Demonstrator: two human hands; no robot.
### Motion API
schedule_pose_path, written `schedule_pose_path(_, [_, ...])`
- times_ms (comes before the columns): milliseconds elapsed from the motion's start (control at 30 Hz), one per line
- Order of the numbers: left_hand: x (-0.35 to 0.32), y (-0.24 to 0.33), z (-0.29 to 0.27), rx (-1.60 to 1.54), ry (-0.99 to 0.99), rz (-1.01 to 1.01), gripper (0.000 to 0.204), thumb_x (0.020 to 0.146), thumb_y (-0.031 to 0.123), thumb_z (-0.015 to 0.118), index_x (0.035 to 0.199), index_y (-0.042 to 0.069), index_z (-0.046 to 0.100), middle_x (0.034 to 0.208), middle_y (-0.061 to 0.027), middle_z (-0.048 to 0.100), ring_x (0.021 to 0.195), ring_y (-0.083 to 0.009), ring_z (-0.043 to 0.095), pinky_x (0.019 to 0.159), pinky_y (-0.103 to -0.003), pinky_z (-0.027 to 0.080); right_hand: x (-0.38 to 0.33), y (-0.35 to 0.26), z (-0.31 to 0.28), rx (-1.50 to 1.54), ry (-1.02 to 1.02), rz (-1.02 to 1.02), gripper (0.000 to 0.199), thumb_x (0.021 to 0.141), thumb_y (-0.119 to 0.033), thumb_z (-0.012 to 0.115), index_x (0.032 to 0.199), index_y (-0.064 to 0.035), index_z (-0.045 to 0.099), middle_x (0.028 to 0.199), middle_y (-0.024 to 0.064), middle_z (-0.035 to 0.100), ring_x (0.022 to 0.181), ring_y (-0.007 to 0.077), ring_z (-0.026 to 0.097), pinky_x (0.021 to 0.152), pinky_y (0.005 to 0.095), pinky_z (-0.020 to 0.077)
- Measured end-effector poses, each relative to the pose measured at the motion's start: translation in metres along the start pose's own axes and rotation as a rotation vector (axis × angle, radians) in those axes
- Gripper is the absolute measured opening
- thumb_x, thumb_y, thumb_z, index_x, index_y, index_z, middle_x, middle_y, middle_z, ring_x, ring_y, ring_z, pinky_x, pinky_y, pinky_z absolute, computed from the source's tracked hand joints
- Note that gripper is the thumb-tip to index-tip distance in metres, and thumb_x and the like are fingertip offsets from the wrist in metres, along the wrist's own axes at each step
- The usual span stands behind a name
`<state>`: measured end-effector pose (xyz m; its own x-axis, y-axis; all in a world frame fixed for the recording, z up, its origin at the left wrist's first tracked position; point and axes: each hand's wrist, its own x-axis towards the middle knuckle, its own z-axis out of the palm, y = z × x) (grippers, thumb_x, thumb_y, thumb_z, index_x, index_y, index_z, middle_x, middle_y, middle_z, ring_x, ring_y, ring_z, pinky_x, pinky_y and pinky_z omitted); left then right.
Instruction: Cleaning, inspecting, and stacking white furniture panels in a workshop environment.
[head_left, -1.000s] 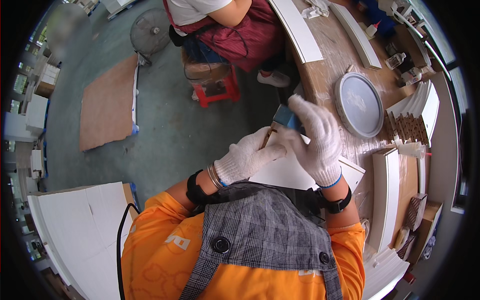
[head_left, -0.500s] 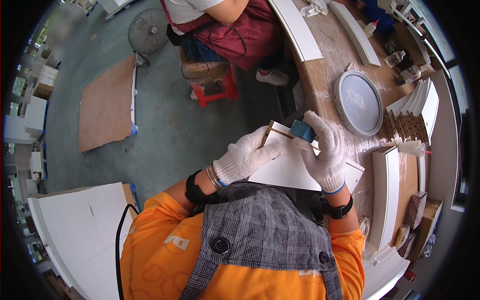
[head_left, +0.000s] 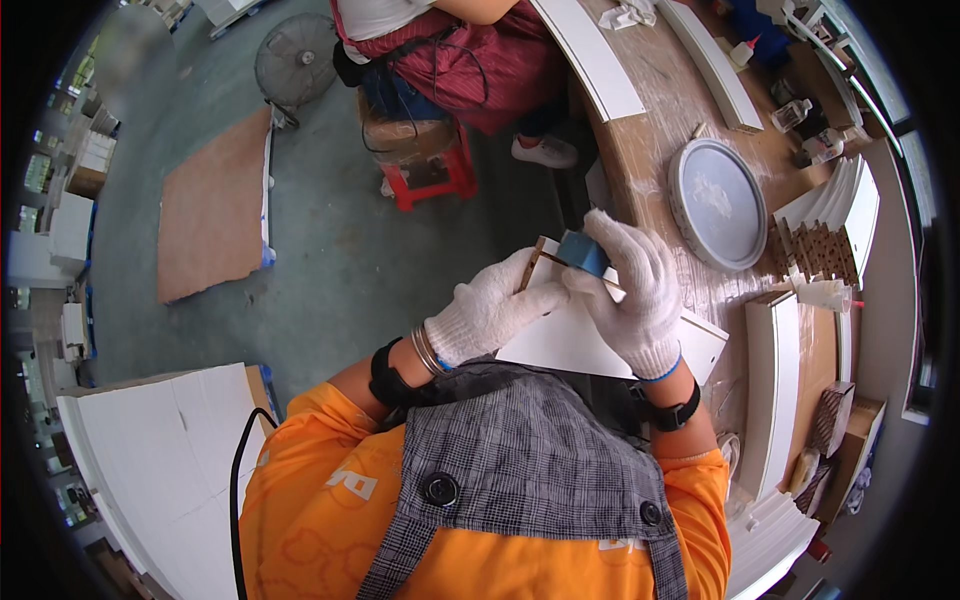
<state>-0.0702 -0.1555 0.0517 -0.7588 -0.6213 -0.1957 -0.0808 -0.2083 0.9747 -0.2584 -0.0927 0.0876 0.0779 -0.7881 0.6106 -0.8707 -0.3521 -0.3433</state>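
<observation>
While the left gloved hand [head_left: 493,308] is clamping the left end of a white panel [head_left: 575,342], the right gloved hand [head_left: 640,295] is pinching a blue rectangular block [head_left: 582,254] between thumb and fingers, just over the panel's brown-edged end. The panel is lying before the checked apron [head_left: 540,450], its right end reaching toward the film-covered table [head_left: 650,150]. If the right hand is pressing unevenly, the block could be tipping off that narrow edge and scuffing the white face; if the left grip is loosening, the panel could be twisting. Whether the block is actually touching the edge is hard to tell behind the fingers
</observation>
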Motion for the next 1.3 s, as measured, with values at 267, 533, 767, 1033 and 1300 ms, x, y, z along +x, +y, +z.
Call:
schedule_pose_path(267, [0.002, 0.005, 0.000, -0.070, -0.019, -0.033, 0.037, 0.098, 0.024, 0.061, 0.129, 0.003, 0.056, 0.105, -0.0025, 0.064, 0.094, -0.0080, 0.058, 0.086, -0.026, 0.049, 0.002, -0.001, 0.003, 0.082, 0.123, 0.210, 0.058, 0.075, -0.017, 0.084, 0.126, -0.0031, 0.061, 0.112, 0.0133, 0.069, 0.095, 0.0318, 0.065, 0.088, 0.0412, 0.0508])
schedule_pose_path(533, [0.003, 0.007, -0.002, -0.045, -0.030, -0.061, 0.039, 0.098, 0.020, 0.061, 0.132, 0.002, 0.054, 0.107, -0.0013, 0.063, 0.094, -0.0075, 0.057, 0.086, -0.025, 0.048, 0.008, -0.007, 0.017, 0.222, 0.222, 0.459, 0.051, 0.083, -0.015, 0.077, 0.128, 0.0001, 0.058, 0.113, 0.0147, 0.067, 0.094, 0.0246, 0.066, 0.083, 0.0368, 0.0536])
schedule_pose_path(767, [0.006, 0.003, -0.011, -0.116, -0.084, -0.101, 0.044, 0.098, 0.019, 0.060, 0.137, 0.000, 0.051, 0.112, -0.0023, 0.062, 0.097, -0.0080, 0.056, 0.089, -0.026, 0.048, -0.012, -0.005, 0.009, 1.373, 0.373, 0.917, 0.041, 0.105, -0.023, 0.049, 0.133, 0.0065, 0.048, 0.115, 0.0135, 0.061, 0.101, 0.0183, 0.065, 0.088, 0.0330, 0.0559])
schedule_pose_path(1033, [0.010, 0.000, -0.015, -0.020, -0.149, -0.042, 0.051, 0.099, 0.023, 0.060, 0.143, 0.002, 0.045, 0.125, -0.0057, 0.060, 0.114, -0.0125, 0.055, 0.101, -0.029, 0.044, 0.009, -0.033, 0.035, 1.269, 0.242, 0.941, 0.044, 0.105, -0.026, 0.049, 0.138, 0.0034, 0.044, 0.121, 0.0149, 0.059, 0.109, 0.0208, 0.060, 0.101, 0.0357, 0.0478])
schedule_pose_path(1300, [0.022, -0.007, -0.020, -0.085, -0.127, -0.186, 0.043, 0.095, 0.016, 0.060, 0.134, -0.003, 0.052, 0.116, -0.0068, 0.063, 0.102, -0.0123, 0.060, 0.092, -0.027, 0.048, -0.023, -0.005, 0.010, 1.494, 0.601, 0.785, 0.051, 0.105, -0.038, 0.048, 0.135, 0.0028, 0.048, 0.118, 0.0153, 0.063, 0.107, 0.0230, 0.065, 0.101, 0.0417, 0.0518])
